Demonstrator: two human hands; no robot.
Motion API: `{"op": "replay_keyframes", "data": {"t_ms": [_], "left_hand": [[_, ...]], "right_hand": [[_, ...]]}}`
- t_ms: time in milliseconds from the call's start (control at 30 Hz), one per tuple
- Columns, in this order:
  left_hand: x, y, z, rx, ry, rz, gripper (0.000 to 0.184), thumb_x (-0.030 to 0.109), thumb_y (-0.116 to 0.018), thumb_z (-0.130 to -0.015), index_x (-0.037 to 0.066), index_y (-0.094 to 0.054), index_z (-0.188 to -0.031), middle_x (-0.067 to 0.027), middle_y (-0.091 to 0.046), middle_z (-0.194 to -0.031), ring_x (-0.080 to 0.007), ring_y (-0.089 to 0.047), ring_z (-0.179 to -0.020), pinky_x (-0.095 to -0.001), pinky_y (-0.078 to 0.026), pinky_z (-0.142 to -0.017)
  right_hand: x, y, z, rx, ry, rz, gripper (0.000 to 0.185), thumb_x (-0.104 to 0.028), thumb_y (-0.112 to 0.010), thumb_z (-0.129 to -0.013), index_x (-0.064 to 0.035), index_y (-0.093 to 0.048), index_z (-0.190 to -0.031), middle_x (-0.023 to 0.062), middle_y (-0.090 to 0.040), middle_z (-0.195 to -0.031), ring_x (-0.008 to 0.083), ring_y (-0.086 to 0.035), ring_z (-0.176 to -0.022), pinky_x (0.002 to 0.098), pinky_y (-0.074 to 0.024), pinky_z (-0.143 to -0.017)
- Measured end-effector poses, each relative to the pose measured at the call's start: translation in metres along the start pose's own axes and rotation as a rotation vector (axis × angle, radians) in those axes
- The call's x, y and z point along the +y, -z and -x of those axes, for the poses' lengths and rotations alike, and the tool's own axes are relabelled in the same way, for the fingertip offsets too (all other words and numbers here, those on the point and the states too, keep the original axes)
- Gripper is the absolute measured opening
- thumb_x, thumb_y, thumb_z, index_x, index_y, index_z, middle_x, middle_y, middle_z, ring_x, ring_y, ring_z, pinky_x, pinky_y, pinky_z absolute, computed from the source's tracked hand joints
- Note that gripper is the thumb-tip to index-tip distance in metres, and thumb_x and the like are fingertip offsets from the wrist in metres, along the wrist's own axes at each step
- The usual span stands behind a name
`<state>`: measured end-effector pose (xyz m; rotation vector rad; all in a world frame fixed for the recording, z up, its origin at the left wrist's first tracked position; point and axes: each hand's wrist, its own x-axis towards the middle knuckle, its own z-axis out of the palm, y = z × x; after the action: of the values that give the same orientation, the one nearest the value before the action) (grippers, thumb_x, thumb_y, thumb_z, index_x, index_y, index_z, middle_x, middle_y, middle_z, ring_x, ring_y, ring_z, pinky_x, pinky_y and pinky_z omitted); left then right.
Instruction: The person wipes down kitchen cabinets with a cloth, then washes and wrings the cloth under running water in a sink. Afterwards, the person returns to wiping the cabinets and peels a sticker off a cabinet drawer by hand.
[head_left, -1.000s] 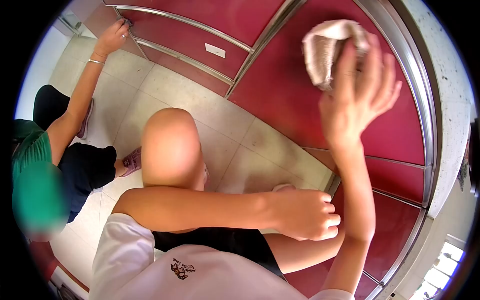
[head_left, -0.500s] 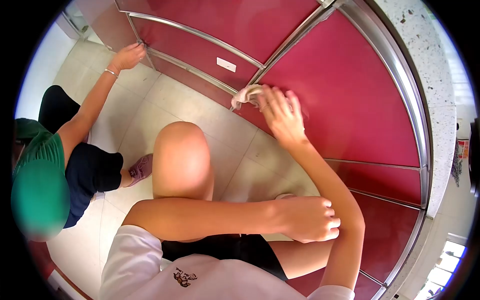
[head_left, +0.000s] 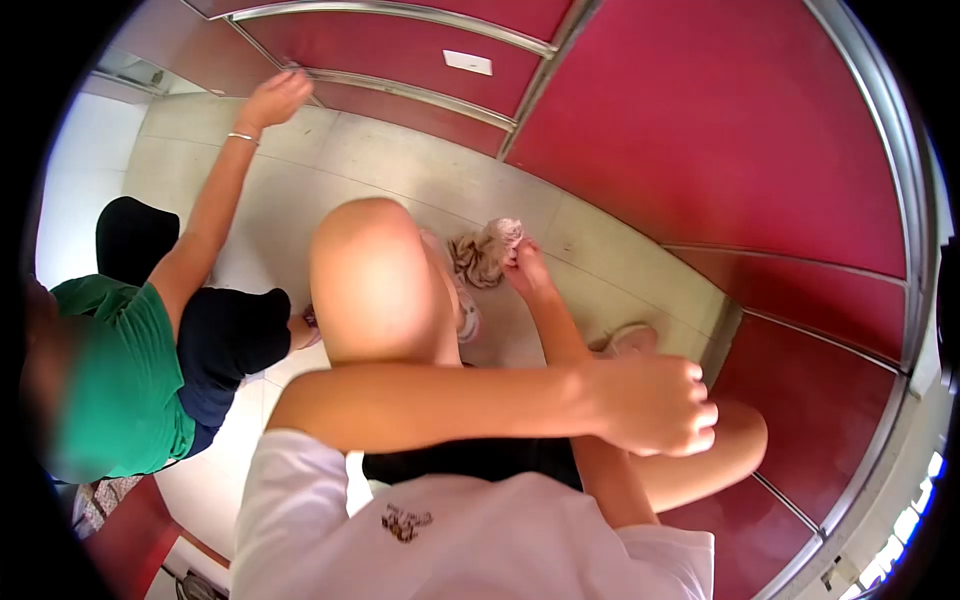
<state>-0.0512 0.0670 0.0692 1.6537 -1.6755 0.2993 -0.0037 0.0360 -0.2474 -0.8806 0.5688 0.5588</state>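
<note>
My right hand (head_left: pixel 526 272) pinches a crumpled beige cloth (head_left: pixel 482 254) that hangs low over the floor tiles, beside my raised knee (head_left: pixel 370 265). My left forearm lies across my lap, above the right arm. At its end my left hand (head_left: pixel 650 405) is curled into a loose fist near my other thigh (head_left: pixel 715 450), with no object showing in it. The red cabinet front (head_left: pixel 700 130) with metal trim stands ahead, apart from both hands.
A co-worker in a green top (head_left: pixel 130 400) squats at my left, one hand (head_left: pixel 278 98) at the cabinet's metal trim (head_left: pixel 410 95). A white label (head_left: pixel 468 62) is on a red panel. Pale tiles (head_left: pixel 385 150) cover the floor.
My right hand has drawn back from the cabinet panel, down toward the floor by my knee, bringing the cloth along. My left hand stays curled. The view has shifted to the right.
</note>
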Motion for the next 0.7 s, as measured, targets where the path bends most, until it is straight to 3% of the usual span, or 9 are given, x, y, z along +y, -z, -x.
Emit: {"op": "replay_keyframes", "data": {"t_ms": [33, 100, 167, 200, 300, 400, 467, 600, 700], "left_hand": [[-0.002, -0.002, 0.002, -0.02, 0.027, -0.053, 0.017, 0.013, -0.063, -0.076, 0.01, -0.05, -0.065, 0.0006, -0.049, -0.062, -0.0154, -0.054, -0.056, -0.0296, -0.043, -0.054], [-0.002, -0.005, 0.008, -0.011, 0.056, -0.008, 0.02, 0.013, -0.064, -0.075, 0.01, -0.048, -0.063, 0.0005, -0.048, -0.061, -0.0146, -0.054, -0.057, -0.0287, -0.043, -0.055], [-0.006, 0.004, 0.019, -0.001, 0.115, 0.024, 0.02, 0.013, -0.065, -0.074, 0.01, -0.048, -0.063, 0.0005, -0.048, -0.061, -0.0143, -0.054, -0.057, -0.0288, -0.043, -0.055], [-0.011, 0.002, 0.025, 0.026, 0.129, -0.002, 0.019, 0.014, -0.065, -0.074, 0.01, -0.049, -0.064, 0.0004, -0.049, -0.062, -0.014, -0.055, -0.059, -0.0283, -0.043, -0.056], [-0.021, -0.007, 0.027, 0.025, 0.166, 0.003, 0.017, 0.011, -0.065, -0.072, 0.008, -0.053, -0.06, -0.0003, -0.051, -0.056, -0.0162, -0.057, -0.055, -0.0313, -0.042, -0.05], [-0.013, 0.0, 0.018, -0.125, 0.176, -0.023, 0.014, 0.012, -0.065, -0.074, 0.009, -0.053, -0.066, 0.001, -0.052, -0.064, -0.013, -0.057, -0.063, -0.0274, -0.043, -0.058], [-0.009, -0.005, 0.018, -0.181, 0.176, -0.007, 0.013, 0.011, -0.066, -0.072, 0.01, -0.054, -0.066, 0.0015, -0.053, -0.065, -0.0125, -0.058, -0.063, -0.0268, -0.043, -0.059], [-0.013, -0.002, 0.021, -0.214, 0.182, -0.09, 0.014, 0.011, -0.066, -0.072, 0.01, -0.054, -0.066, 0.0013, -0.053, -0.064, -0.0128, -0.058, -0.063, -0.0268, -0.043, -0.058], [-0.024, 0.0, 0.027, -0.212, 0.238, -0.083, 0.014, 0.011, -0.065, -0.072, 0.009, -0.053, -0.065, 0.0007, -0.054, -0.064, -0.0134, -0.059, -0.063, -0.0269, -0.043, -0.057]], "right_hand": [[0.006, -0.001, -0.005, -0.122, -0.019, -0.371, 0.01, -0.013, -0.052, -0.091, -0.0066, -0.057, -0.098, -0.0017, -0.051, -0.067, 0.0129, -0.046, -0.052, 0.0232, -0.0386, -0.049], [-0.017, -0.022, 0.016, -0.144, -0.03, -0.321, 0.018, -0.023, -0.056, -0.092, -0.0077, -0.058, -0.102, -0.0035, -0.046, -0.063, 0.0117, -0.043, -0.053, 0.0229, -0.036, -0.048], [-0.038, -0.028, 0.026, -0.527, -0.024, -0.527, 0.027, -0.031, -0.056, -0.092, -0.0084, -0.058, -0.106, -0.003, -0.052, -0.073, 0.0113, -0.049, -0.063, 0.0229, -0.0377, -0.054], [-0.047, -0.036, 0.032, -0.525, -0.024, -0.539, 0.027, -0.031, -0.056, -0.092, -0.0084, -0.058, -0.106, -0.003, -0.052, -0.073, 0.0113, -0.049, -0.063, 0.0229, -0.0377, -0.054], [-0.049, -0.031, 0.03, -0.139, 0.209, -0.083, 0.034, -0.034, -0.056, -0.092, -0.0095, -0.056, -0.115, 0.0012, -0.057, -0.095, 0.013, -0.053, -0.085, 0.0268, -0.0414, -0.071], [-0.011, -0.001, -0.01, 0.058, 0.289, 0.32, 0.044, -0.036, -0.062, -0.088, -0.0114, -0.053, -0.124, 0.005, -0.06, -0.109, 0.016, -0.056, -0.097, 0.0306, -0.044, -0.081], [0.036, 0.021, -0.048, 0.34, 0.488, 1.088, 0.06, -0.037, -0.072, -0.079, -0.0104, -0.051, -0.128, 0.0109, -0.061, -0.117, 0.0253, -0.056, -0.109, 0.0405, -0.0445, -0.091], [0.049, -0.015, -0.036, 0.455, 0.311, 1.469, 0.07, -0.037, -0.077, -0.072, -0.0068, -0.051, -0.129, 0.0175, -0.056, -0.126, 0.0337, -0.054, -0.116, 0.0458, -0.0441, -0.096], [0.051, -0.015, -0.05, 0.289, -0.022, 1.632, 0.071, -0.035, -0.078, -0.07, -0.0066, -0.052, -0.131, 0.0198, -0.048, -0.136, 0.0368, -0.053, -0.117, 0.043, -0.0441, -0.098]]}}
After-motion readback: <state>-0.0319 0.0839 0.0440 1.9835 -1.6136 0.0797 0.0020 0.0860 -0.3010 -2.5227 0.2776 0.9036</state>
